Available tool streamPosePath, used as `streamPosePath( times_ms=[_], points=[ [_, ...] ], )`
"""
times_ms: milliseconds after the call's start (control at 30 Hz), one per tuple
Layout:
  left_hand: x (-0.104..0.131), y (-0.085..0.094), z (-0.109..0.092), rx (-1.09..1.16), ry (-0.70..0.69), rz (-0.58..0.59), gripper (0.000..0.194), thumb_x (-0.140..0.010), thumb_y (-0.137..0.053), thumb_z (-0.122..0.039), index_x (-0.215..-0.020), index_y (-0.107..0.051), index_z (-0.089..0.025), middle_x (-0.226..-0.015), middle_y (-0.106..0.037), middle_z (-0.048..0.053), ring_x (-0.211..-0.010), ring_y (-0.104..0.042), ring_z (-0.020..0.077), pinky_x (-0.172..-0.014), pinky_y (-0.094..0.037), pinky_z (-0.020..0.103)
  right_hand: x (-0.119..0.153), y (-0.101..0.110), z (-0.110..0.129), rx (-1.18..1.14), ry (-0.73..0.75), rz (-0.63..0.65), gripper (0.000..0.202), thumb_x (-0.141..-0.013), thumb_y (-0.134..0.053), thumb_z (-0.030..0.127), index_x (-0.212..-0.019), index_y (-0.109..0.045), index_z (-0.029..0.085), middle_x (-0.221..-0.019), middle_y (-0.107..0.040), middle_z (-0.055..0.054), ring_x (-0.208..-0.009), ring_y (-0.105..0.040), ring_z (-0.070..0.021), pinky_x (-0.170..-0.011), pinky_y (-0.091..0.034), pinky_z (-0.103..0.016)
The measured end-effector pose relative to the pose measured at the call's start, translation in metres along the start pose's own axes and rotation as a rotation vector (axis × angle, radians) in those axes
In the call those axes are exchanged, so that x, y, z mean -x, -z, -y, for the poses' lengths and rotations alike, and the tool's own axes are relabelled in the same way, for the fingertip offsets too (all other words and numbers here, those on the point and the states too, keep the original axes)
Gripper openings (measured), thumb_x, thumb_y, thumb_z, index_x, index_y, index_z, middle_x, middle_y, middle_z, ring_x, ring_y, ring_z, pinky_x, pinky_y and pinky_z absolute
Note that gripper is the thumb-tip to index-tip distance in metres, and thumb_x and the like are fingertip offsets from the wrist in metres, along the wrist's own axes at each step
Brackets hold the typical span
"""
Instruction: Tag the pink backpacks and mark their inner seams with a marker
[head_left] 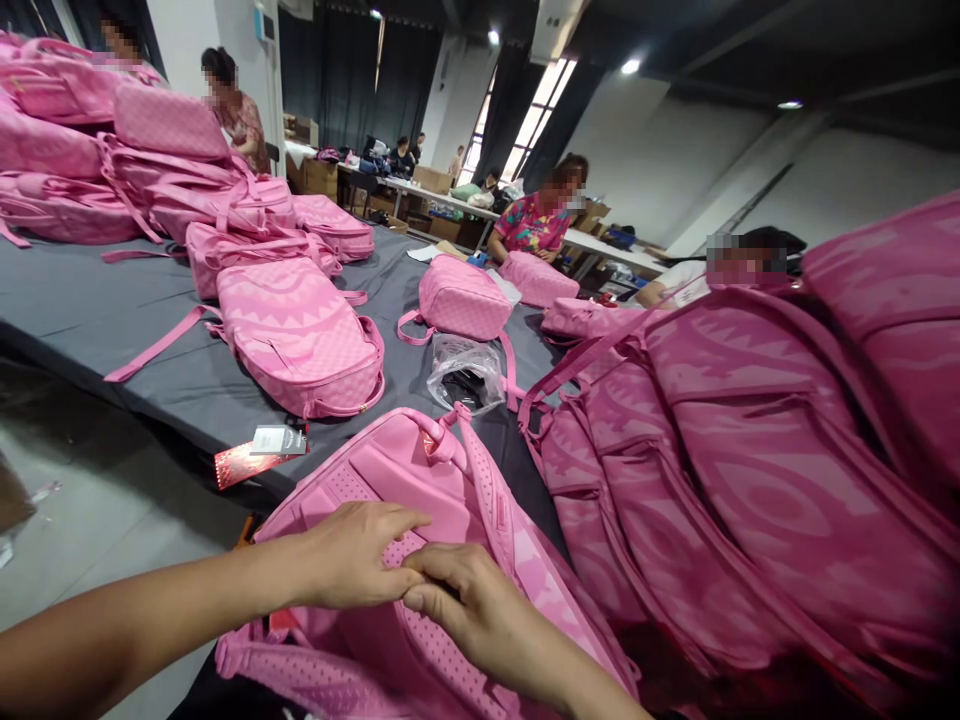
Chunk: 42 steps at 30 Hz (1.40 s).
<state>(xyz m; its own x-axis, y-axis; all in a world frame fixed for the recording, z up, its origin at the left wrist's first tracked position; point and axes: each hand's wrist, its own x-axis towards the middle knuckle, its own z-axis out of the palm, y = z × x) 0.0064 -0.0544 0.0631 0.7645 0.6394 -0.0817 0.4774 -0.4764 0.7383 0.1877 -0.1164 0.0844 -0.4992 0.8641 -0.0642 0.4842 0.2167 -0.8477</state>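
Note:
A pink backpack (pixel 420 460) lies in front of me with its padded back panel and dotted shoulder straps facing up. My left hand (pixel 360 555) rests over the panel, index finger stretched out and thumb apart from it. Meeting it near the middle of the bag, my right hand (pixel 472 600) has its fingers curled in towards the thumb. Its fingertips touch the left thumb; whatever lies between them is hidden. A red tag and a grey-white label (pixel 279 440) lie by the table edge, beyond the left forearm.
Large pink backpacks (pixel 742 420) stand close together on my right. Another pink backpack (pixel 292 330) lies ahead on the grey-covered table (pixel 67 290), near a clear plastic bag (pixel 465 375). More backpacks are piled at far left. Several people work around the tables.

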Motion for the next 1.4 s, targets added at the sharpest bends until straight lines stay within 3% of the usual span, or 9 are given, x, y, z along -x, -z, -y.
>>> streamPosePath(
  times_ms=[200, 400, 567, 700, 800, 933, 1133, 1400],
  points=[
    [0.000, 0.002, 0.002, -0.028, -0.008, 0.045, 0.060, -0.079, -0.060, -0.035, -0.137, -0.052, -0.020, -0.135, -0.059, 0.010, -0.123, -0.056, 0.0299, -0.105, -0.043, 0.046, -0.004, 0.000, 0.002, -0.023, -0.116, 0.072, 0.029, -0.093, -0.057, 0.034, -0.072, -0.057, 0.015, -0.066, -0.048, 0.004, -0.063, -0.041, -0.0088, -0.058, -0.028, -0.021],
    [0.002, 0.006, 0.003, -0.001, -0.043, 0.036, 0.057, -0.082, -0.058, -0.028, -0.137, -0.051, -0.021, -0.132, -0.062, 0.009, -0.118, -0.060, 0.0267, -0.101, -0.048, 0.042, -0.012, -0.004, 0.001, -0.191, -0.181, 0.116, 0.024, -0.086, -0.067, 0.036, -0.079, -0.057, 0.016, -0.068, -0.048, 0.004, -0.061, -0.042, -0.0093, -0.056, -0.031, -0.020],
    [0.003, 0.003, 0.007, -0.020, -0.052, 0.048, 0.059, -0.081, -0.058, -0.026, -0.139, -0.049, -0.023, -0.128, -0.064, 0.010, -0.115, -0.061, 0.0278, -0.098, -0.049, 0.044, -0.018, -0.013, -0.001, -0.166, -0.152, 0.084, 0.013, -0.087, -0.063, 0.025, -0.080, -0.060, 0.015, -0.070, -0.051, 0.003, -0.063, -0.042, -0.0097, -0.056, -0.030, -0.020],
    [0.002, -0.002, 0.012, -0.039, -0.077, 0.069, 0.067, -0.078, -0.065, -0.035, -0.142, -0.046, -0.023, -0.125, -0.065, 0.011, -0.112, -0.062, 0.0308, -0.094, -0.050, 0.046, -0.020, -0.017, 0.000, -0.141, -0.126, 0.107, 0.019, -0.086, -0.063, 0.021, -0.070, -0.055, 0.014, -0.064, -0.046, 0.005, -0.059, -0.039, -0.0080, -0.055, -0.029, -0.020],
    [0.000, -0.005, 0.014, -0.024, -0.055, 0.082, 0.076, -0.073, -0.070, -0.042, -0.142, -0.045, -0.021, -0.122, -0.066, 0.013, -0.110, -0.063, 0.0330, -0.092, -0.051, 0.047, -0.020, -0.019, -0.002, -0.099, -0.044, 0.079, 0.028, -0.092, -0.057, 0.027, -0.067, -0.055, 0.014, -0.064, -0.050, 0.003, -0.060, -0.041, -0.0087, -0.057, -0.031, -0.021],
    [-0.001, -0.003, 0.012, 0.047, -0.001, 0.093, 0.068, -0.074, -0.068, -0.034, -0.138, -0.050, -0.021, -0.120, -0.068, 0.011, -0.107, -0.066, 0.0304, -0.090, -0.052, 0.043, -0.018, -0.021, -0.006, -0.091, 0.004, 0.027, 0.039, -0.095, -0.051, 0.042, -0.068, -0.056, 0.015, -0.065, -0.053, 0.002, -0.061, -0.043, -0.0102, -0.061, -0.035, -0.022],
    [-0.003, 0.001, 0.010, 0.061, -0.011, 0.004, 0.061, -0.076, -0.064, -0.033, -0.134, -0.054, -0.020, -0.124, -0.067, 0.010, -0.110, -0.064, 0.0279, -0.094, -0.050, 0.042, -0.016, -0.023, -0.006, -0.095, 0.034, -0.104, 0.037, -0.098, -0.047, 0.039, -0.072, -0.059, 0.016, -0.068, -0.058, 0.000, -0.062, -0.048, -0.0110, -0.063, -0.037, -0.023],
    [-0.001, -0.011, 0.022, -0.072, -0.022, 0.112, 0.059, -0.074, -0.070, -0.041, -0.128, -0.057, -0.021, -0.114, -0.070, 0.012, -0.104, -0.067, 0.0329, -0.085, -0.052, 0.043, -0.013, -0.028, -0.017, 0.151, 0.069, 0.009, 0.029, -0.097, -0.050, 0.033, -0.076, -0.061, 0.016, -0.069, -0.061, -0.002, -0.062, -0.050, -0.0121, -0.060, -0.036, -0.024]
  ],
)
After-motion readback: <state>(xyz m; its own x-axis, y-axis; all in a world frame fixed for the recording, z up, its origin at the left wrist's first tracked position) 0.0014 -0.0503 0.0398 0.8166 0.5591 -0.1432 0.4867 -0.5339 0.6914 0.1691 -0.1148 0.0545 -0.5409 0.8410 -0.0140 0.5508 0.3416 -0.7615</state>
